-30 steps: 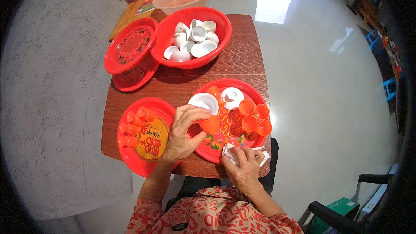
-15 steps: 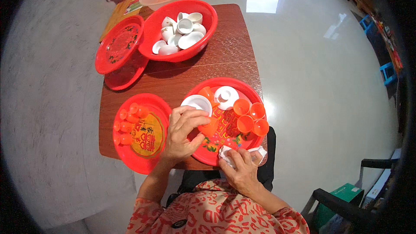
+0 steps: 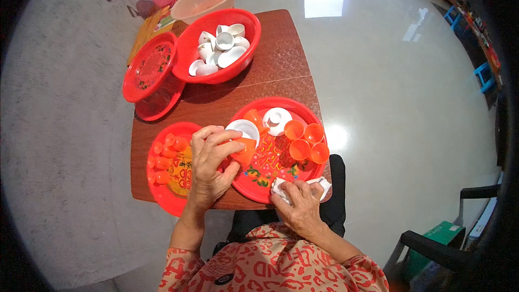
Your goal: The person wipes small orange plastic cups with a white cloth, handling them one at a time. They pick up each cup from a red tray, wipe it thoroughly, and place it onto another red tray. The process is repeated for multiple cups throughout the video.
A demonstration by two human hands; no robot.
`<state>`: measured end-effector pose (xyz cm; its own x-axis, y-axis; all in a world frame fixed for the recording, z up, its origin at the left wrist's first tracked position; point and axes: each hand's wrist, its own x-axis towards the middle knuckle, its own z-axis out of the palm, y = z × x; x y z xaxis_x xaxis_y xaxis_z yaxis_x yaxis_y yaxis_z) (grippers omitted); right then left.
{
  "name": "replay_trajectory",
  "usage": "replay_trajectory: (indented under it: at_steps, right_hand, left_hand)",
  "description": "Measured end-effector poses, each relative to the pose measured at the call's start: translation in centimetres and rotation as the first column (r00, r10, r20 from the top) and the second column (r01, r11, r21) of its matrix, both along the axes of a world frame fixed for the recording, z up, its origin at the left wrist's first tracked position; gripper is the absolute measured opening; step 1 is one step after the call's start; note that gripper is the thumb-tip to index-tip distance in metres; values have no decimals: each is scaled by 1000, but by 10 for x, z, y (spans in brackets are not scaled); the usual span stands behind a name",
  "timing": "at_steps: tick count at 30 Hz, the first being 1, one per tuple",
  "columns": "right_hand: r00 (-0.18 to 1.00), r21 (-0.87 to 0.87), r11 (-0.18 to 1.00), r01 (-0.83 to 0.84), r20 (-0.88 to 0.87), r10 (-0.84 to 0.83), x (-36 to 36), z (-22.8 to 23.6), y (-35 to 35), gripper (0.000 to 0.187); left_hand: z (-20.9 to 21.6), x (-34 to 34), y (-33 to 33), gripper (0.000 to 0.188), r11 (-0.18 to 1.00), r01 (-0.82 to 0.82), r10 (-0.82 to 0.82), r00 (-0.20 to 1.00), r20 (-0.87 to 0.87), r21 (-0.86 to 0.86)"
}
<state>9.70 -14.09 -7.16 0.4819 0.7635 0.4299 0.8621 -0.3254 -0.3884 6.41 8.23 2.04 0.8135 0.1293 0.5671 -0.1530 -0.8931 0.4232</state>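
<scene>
Left hand [image 3: 212,163], curled: orange cup [image 3: 246,152], gripped, by the left edge of the tray [image 3: 255,188]. Right hand [image 3: 300,205], half-closed: white cloth [image 3: 323,184], clasped, near edge. Tray bears printed characters [image 3: 267,154].

Cup: a small orange cup [image 3: 245,152] is being held tilted, its side partly covered, at the left side of a red tray [image 3: 258,186].
Cloth: a white cloth [image 3: 279,187] is being gripped, bunched up, at the tray's near rim.
</scene>
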Motion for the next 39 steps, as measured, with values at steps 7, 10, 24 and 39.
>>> replay_trajectory:
  at_steps: [7,10,24,39]
  right_hand:
    - [999,18,1000,-19,-47,20,2,5,-1,28]
    - [993,40,998,-41,-108,45,5,10,-2,31]
    - [978,80,994,73,-203,-56,25,17,10,35]
    - [969,625,755,198,-242,-53,17,70,44,33]
  left_hand:
    - [6,-7,-1,51,983,0,4,1000,-24,184]
    - [4,-8,-5,52,985,7,0,999,-43,171]
    - [-52,-13,-37,50,-81,136,-88,986,143,-987]
    - [-27,-13,-96,48,-528,244,-121,927,356,-814]
